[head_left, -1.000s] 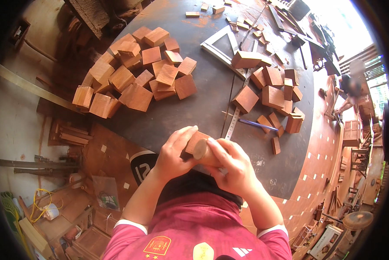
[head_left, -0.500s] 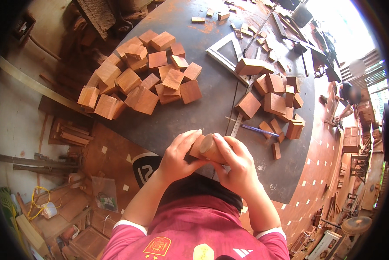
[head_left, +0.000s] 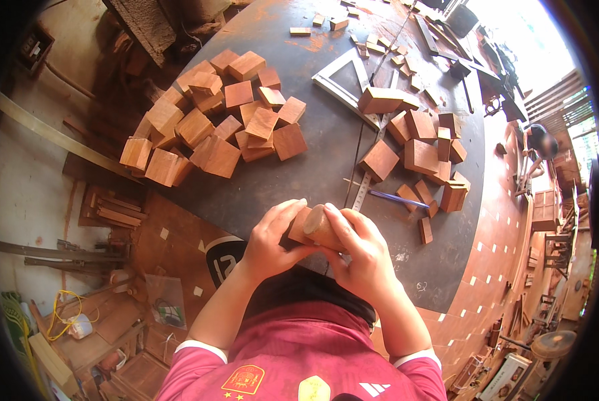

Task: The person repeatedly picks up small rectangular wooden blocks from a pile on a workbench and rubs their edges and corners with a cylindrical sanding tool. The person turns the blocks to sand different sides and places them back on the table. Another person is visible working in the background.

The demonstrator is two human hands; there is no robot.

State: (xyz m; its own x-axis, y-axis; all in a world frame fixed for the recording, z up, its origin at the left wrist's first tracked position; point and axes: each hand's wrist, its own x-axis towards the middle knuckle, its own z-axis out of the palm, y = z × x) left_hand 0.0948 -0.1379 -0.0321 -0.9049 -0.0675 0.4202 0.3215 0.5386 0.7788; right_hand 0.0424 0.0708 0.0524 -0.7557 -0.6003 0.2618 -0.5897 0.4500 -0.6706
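My left hand point(head_left: 276, 234) is closed round a small reddish-brown wooden block point(head_left: 299, 226), fingers on its far side and thumb below. In my right hand point(head_left: 361, 244) is a short tan cylinder with a round flat end point(head_left: 320, 224), which may be wood; its far end is hidden in the palm. Cylinder and block meet, or nearly so, just over the near edge of the dark table point(head_left: 286, 184). Beyond my left hand lies a big heap of wooden blocks point(head_left: 219, 157). A blue pen point(head_left: 398, 199) and a metal ruler point(head_left: 361, 192) lie past my right hand.
More blocks point(head_left: 420, 157) are piled on the table's right side, beside a pale triangular frame point(head_left: 343, 80). Small offcuts point(head_left: 373, 47) are scattered at the far end. A person point(head_left: 538, 144) is bent over in the right background. A clear plastic bag point(head_left: 166, 301) is at lower left.
The table and its blocks sit slightly further left in the picture, as my view has turned a little. Both hands keep their grip, with the block and cylinder held almost the same way.
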